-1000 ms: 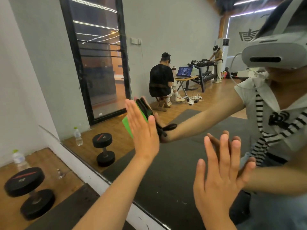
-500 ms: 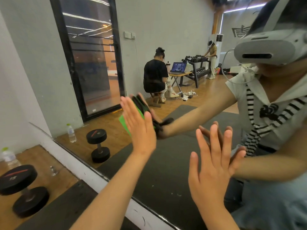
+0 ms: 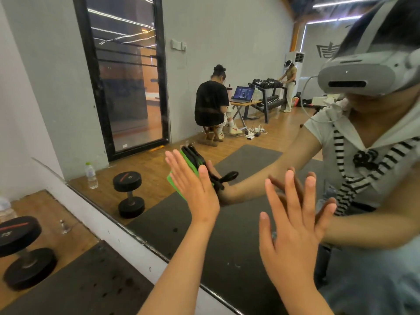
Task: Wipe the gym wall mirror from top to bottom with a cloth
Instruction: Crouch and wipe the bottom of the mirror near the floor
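The wall mirror (image 3: 229,237) fills most of the view and reflects me, wearing a headset. My left hand (image 3: 196,189) lies flat with straight fingers and presses a green cloth (image 3: 174,181) against the glass at mid height. Only the cloth's left edge shows past the fingers. To the right, my right hand (image 3: 293,226) is held flat with spread fingers at the glass and holds nothing. I cannot tell whether it touches the mirror.
A white ledge (image 3: 95,215) runs under the mirror's lower edge. On the wooden floor at the left stand a black dumbbell (image 3: 22,251) and a water bottle (image 3: 5,208). A dark mat (image 3: 91,289) lies below me. The mirror reflects a seated person and a weight rack.
My left hand and the cloth have slid a little down and right on the glass. My right hand has kept its flat, spread pose. The camera has shifted slightly.
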### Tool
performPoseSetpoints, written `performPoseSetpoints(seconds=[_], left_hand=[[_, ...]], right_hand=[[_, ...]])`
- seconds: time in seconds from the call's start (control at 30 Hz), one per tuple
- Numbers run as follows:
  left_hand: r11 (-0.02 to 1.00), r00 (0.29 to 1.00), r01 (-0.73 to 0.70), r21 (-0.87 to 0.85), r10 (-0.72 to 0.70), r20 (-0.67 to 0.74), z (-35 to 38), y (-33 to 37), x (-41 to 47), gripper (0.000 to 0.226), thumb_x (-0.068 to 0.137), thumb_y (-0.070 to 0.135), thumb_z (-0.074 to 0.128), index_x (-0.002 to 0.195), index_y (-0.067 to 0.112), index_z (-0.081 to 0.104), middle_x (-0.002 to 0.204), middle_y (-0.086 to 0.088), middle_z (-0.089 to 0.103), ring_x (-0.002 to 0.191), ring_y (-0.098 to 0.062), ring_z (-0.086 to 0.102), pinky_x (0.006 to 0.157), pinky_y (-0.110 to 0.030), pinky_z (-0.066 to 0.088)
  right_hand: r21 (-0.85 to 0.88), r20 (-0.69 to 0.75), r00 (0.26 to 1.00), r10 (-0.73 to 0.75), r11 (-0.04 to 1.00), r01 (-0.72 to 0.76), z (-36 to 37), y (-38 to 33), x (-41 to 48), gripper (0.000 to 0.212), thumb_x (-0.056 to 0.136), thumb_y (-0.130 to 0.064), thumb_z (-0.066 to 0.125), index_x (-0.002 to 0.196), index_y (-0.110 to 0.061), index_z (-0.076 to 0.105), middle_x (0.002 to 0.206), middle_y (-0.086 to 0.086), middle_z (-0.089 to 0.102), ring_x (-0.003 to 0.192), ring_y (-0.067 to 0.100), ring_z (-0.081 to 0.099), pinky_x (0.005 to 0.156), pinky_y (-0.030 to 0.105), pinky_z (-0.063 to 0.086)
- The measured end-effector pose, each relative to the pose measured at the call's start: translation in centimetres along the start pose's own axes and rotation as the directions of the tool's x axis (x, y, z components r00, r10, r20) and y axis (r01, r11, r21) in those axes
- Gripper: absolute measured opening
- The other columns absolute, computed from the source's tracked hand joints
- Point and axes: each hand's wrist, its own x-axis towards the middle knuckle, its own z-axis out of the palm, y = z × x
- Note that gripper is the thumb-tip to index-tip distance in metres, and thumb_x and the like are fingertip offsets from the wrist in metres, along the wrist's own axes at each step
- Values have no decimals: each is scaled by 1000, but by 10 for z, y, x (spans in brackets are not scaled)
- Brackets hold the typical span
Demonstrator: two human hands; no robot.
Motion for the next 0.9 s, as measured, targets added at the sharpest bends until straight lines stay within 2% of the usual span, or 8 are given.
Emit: performPoseSetpoints(seconds=[0.07,0.23,0.37,0.47,0.57,0.73,0.83,0.9], left_hand=[[994,996,82,-65,-85,-31,3,4,-6,70,100,52,20,157,22,-6,167,3,-8,153,-9,-11,120,-24,-14],[994,1000,27,-107,-27,3,3,3,-17,70,100,50,24,158,12,11,165,8,-8,152,-3,-13,124,-31,-9],[994,998,-8,-111,15,58,0,1,-28,69,101,50,22,159,18,1,164,15,-14,152,-4,-16,123,-29,-12],[994,991,-27,-105,40,125,-4,-3,-30,65,102,46,21,157,24,-7,160,25,-26,151,-5,-20,120,-23,-17],[993,977,-75,-87,91,194,-11,-10,-26,70,107,31,34,155,30,-16,159,24,-30,150,-7,-23,121,-26,-17],[995,921,-48,-91,79,383,-43,-13,-19,60,105,35,24,152,40,-13,159,29,-26,150,-2,-20,122,-35,-10],[996,897,-78,35,55,438,-56,-10,-12,75,105,16,35,148,49,-17,156,33,-27,150,-1,-18,124,-40,-3],[991,901,-91,100,40,431,-61,-7,-9,83,101,15,40,149,54,-16,157,33,-26,152,-4,-15,125,-44,5]], right_hand=[[9,1,1000,-13,1000,13,-2,-1,-1,54,92,-26,44,145,-17,45,159,5,27,153,25,8,120,55,-5],[34,49,999,3,999,-5,3,-11,-4,58,91,-26,44,148,-16,41,160,6,28,153,24,7,120,55,-6],[166,154,984,-86,984,60,18,-31,-10,61,90,-26,43,151,-19,35,160,2,29,152,18,10,122,46,-8],[242,163,985,-65,970,24,28,-42,-6,59,92,-23,42,151,-19,35,160,1,31,152,17,12,122,43,-8],[283,151,985,-84,958,38,42,-60,-4,58,96,-21,38,153,-20,25,161,2,28,152,18,12,124,40,-2],[154,170,985,-25,988,-1,68,-64,-6,52,97,-19,37,149,-15,36,158,3,30,152,12,7,123,34,-5],[21,179,983,-32,999,28,72,-63,-7,51,97,-19,42,148,-16,39,157,2,30,152,13,6,123,36,-5],[-44,204,979,-28,998,37,74,-64,-9,53,95,-22,46,148,-18,38,162,-3,18,152,13,4,123,37,-7]])
